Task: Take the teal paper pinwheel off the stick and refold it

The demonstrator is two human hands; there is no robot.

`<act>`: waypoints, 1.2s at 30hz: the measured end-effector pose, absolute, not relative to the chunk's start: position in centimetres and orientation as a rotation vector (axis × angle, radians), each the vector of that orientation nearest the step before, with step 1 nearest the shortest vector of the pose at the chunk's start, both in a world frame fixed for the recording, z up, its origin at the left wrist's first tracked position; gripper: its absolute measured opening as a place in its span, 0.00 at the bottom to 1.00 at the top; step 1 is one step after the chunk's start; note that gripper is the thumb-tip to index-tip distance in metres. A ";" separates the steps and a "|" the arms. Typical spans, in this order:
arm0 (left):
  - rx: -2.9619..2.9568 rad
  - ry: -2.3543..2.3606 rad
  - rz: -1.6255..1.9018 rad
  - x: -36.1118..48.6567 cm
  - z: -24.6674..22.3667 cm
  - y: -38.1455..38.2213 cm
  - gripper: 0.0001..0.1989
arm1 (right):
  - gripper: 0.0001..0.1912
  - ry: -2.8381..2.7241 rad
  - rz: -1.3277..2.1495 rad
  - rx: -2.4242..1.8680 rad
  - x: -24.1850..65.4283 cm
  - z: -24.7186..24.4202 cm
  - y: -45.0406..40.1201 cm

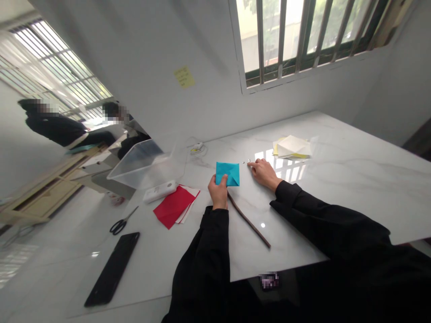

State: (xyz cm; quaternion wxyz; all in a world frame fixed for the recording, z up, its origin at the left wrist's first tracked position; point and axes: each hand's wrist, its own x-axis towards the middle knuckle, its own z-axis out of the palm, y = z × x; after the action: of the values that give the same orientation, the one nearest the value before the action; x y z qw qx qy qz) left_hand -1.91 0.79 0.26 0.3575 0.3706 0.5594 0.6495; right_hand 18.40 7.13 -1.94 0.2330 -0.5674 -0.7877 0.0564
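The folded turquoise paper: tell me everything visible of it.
The folded turquoise paper is a roughly square, matte sheet with layered folds and a pointed flap at its lower right. It lies flat on the white marble table. The left hand touches its lower left edge; the right hand is beside it, not touching.

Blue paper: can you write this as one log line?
left hand: on folded blue paper | right hand: on white marble table

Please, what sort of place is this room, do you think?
Probably a craft workroom: folded blue paper, red paper and scissors lie on a white marble table.
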 end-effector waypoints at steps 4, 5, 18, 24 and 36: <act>0.949 1.434 1.650 -1.7 0.6 0.6 0.18 | 0.19 -2.082 0.257 -1.420 18.4 -1.6 6.5; 0.941 1.421 1.646 -1.6 0.6 0.6 0.18 | 0.17 -2.039 0.325 -1.356 18.3 -1.4 6.2; 1.193 1.428 1.618 -1.7 -0.3 0.9 0.35 | 0.37 -1.651 0.694 -1.110 14.9 0.4 1.5; 1.133 1.540 1.601 -1.6 -0.3 1.0 0.20 | 0.33 -1.645 0.495 -1.078 15.8 0.2 2.3; 0.993 1.197 1.495 -1.7 0.6 0.5 0.34 | 0.28 -1.723 0.525 -1.074 17.0 -0.9 4.2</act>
State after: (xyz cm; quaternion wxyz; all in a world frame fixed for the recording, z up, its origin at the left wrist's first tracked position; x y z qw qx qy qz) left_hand -1.70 0.49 0.60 0.4726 0.4058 0.4889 0.6108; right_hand 16.97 4.16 -0.94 0.4988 -0.4440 -0.7120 0.2170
